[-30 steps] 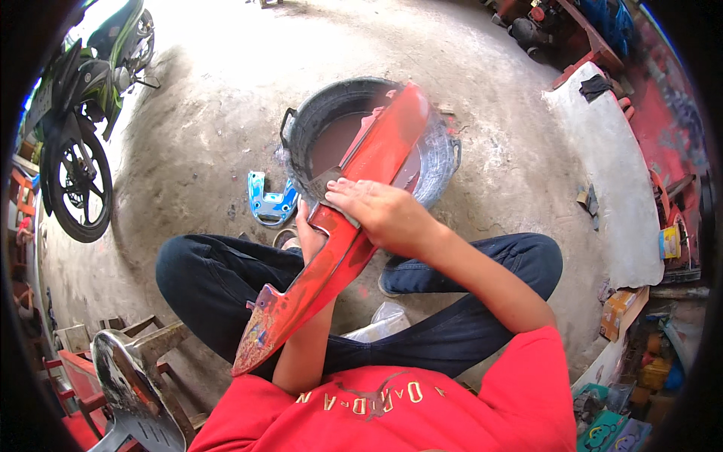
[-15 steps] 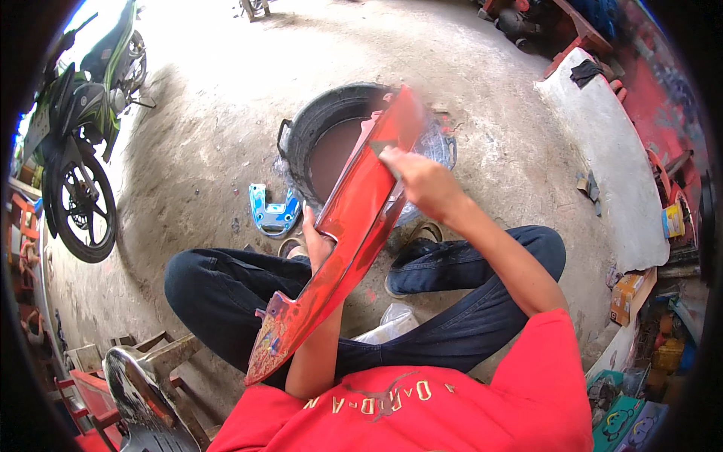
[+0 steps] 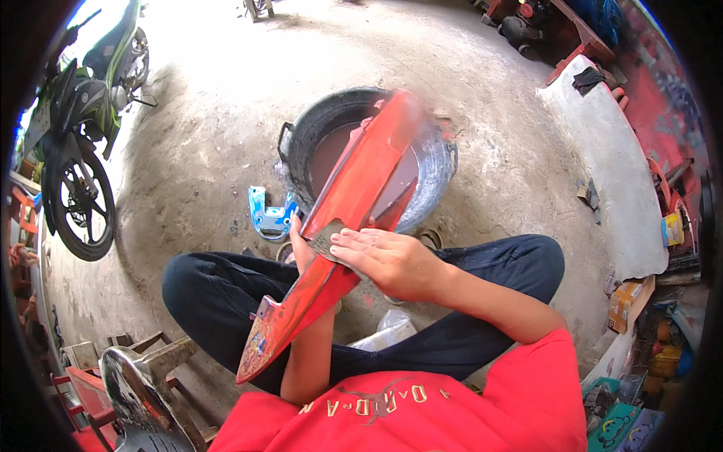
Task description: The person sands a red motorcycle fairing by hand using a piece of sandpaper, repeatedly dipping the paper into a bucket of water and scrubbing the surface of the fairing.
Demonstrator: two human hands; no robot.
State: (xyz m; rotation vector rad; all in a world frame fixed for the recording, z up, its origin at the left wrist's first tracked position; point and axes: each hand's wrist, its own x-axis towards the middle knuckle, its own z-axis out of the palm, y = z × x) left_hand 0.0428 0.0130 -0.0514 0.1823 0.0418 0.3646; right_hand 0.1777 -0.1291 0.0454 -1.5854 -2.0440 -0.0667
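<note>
A long red motorcycle body panel slants across my lap, its far end smeared by motion over the black tub of murky brownish water. My left hand grips the panel's left edge near the middle, thumb showing and the other fingers hidden underneath. My right hand presses a folded grey-brown piece of sandpaper flat on the panel's face, beside my left thumb. Toward me, the panel's pointed near end looks worn and patchy.
A blue-and-white plastic part lies on the concrete floor left of the tub. A parked motorcycle stands at the left. A pale slab and cluttered shelves line the right side. Behind my left knee is a wooden stand.
My right hand has slid the sandpaper down the panel toward me, from near the far end to beside my left hand. The panel has tilted slightly.
</note>
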